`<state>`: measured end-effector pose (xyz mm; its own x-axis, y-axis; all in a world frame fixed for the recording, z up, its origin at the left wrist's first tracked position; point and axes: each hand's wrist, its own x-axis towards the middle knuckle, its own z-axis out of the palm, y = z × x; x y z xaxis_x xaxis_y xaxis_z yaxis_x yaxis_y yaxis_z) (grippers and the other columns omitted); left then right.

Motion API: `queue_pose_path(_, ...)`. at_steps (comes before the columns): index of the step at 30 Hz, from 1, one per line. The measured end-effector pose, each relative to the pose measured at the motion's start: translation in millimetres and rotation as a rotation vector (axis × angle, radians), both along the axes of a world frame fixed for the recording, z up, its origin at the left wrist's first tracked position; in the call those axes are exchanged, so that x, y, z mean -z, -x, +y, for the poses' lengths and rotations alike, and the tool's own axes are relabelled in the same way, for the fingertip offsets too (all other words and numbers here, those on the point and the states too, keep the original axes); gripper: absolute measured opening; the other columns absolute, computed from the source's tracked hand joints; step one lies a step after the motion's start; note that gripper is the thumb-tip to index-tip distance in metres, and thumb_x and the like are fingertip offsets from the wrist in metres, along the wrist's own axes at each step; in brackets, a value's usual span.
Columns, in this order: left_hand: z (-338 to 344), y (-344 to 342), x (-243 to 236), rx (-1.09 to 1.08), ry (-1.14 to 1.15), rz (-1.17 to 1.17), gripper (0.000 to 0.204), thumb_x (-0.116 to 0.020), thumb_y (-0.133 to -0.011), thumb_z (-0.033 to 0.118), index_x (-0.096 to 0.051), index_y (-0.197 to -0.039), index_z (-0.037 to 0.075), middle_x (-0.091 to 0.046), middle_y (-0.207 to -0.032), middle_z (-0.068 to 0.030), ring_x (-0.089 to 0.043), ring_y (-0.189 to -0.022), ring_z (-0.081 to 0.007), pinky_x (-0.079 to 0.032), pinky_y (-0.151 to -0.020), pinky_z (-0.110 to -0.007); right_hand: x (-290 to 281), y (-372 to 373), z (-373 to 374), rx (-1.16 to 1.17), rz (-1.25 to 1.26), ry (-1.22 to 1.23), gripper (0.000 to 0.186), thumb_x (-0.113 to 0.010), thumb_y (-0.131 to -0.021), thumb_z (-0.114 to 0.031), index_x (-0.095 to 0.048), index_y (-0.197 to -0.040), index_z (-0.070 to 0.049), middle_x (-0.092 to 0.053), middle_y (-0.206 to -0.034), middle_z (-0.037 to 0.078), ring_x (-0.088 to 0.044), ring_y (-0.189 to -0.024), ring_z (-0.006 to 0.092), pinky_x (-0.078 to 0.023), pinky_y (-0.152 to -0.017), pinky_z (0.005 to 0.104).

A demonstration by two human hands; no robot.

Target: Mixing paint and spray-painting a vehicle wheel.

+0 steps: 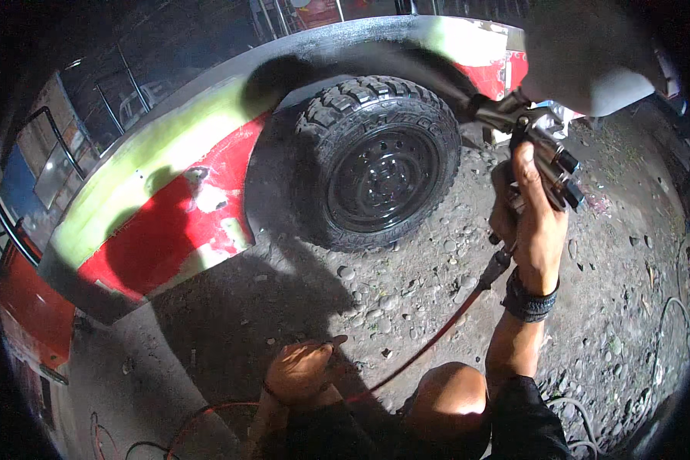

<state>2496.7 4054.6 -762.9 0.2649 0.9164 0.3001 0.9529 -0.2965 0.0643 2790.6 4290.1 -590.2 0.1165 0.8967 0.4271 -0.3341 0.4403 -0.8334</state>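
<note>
My right hand (532,199) grips a metal spray gun (548,157), its nozzle pointing up and left at the wheel arch with a pale mist before it. A red hose (452,322) runs from the gun's handle. My left hand (303,368) is low in the middle, fingers curled in shadow, so what they may hold is unclear. Ahead is a curved vehicle panel (214,165) with red, pale green and grey patches, its upper arch darker. Beneath the arch stands a black wheel (375,165) with a knobby tyre.
Stony dirt ground (613,276) surrounds the wheel, with coiled hoses (578,414) at lower right. At far left are metal rails (69,153), boards and a red metal piece (31,291). My bare knee (444,399) shows below. A dark shape fills the upper right.
</note>
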Motion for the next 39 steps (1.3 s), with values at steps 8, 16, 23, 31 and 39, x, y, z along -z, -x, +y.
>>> queue_pose_path(8,10,-13,-30,-0.022,0.133,-0.053,0.037,-0.068,-0.094,0.028,-0.068,-0.123,0.005,-0.076,-0.097,-0.0108,-0.075,-0.090,-0.0225,-0.061,-0.075,-0.037,3,-19,25,0.418,-0.080,-0.018,0.045,-0.066,-0.099,-0.051,-0.065,-0.094,-0.007,-0.056,-0.066,0.000,-0.047,-0.044,0.0055,-0.034,-0.039,0.0234)
queue_pose_path(16,-13,13,19,0.023,-0.142,0.057,0.043,-0.066,-0.093,0.039,-0.070,-0.123,0.007,-0.077,-0.106,-0.0111,-0.074,-0.100,-0.0245,-0.057,-0.093,-0.041,29,18,-31,-0.029,-0.065,0.051,0.040,-0.064,-0.102,-0.042,-0.064,-0.086,-0.005,-0.056,-0.060,0.002,-0.045,-0.040,0.0068,-0.030,-0.038,0.0234)
queue_pose_path(23,-3,-13,-22,-0.141,0.184,0.017,0.041,-0.068,-0.089,0.030,-0.070,-0.120,0.004,-0.075,-0.111,-0.0129,-0.072,-0.107,-0.0271,-0.056,-0.094,-0.046,55,25,-49,-0.426,-0.221,0.032,0.043,-0.077,-0.095,-0.032,-0.066,-0.119,0.002,-0.061,-0.075,-0.001,-0.050,-0.062,0.0051,-0.039,-0.055,0.0216)
queue_pose_path(31,6,-15,-25,-0.136,0.229,-0.043,0.051,-0.064,-0.092,0.041,-0.066,-0.126,0.003,-0.074,-0.113,-0.0143,-0.072,-0.105,-0.0296,-0.056,-0.090,-0.047,76,37,-49,-0.598,-0.468,0.086,0.040,-0.076,-0.095,-0.035,-0.067,-0.112,0.000,-0.061,-0.077,0.001,-0.051,-0.063,0.0091,-0.040,-0.058,0.0272)
queue_pose_path(39,-15,-3,-13,-0.063,0.038,0.015,0.047,-0.064,-0.093,0.040,-0.068,-0.123,0.003,-0.074,-0.113,-0.0151,-0.072,-0.106,-0.0303,-0.057,-0.089,-0.046,61,41,-36,-0.139,-0.058,0.026,0.039,-0.065,-0.101,-0.041,-0.066,-0.097,-0.002,-0.059,-0.068,0.005,-0.045,-0.042,0.0083,-0.032,-0.039,0.0240)
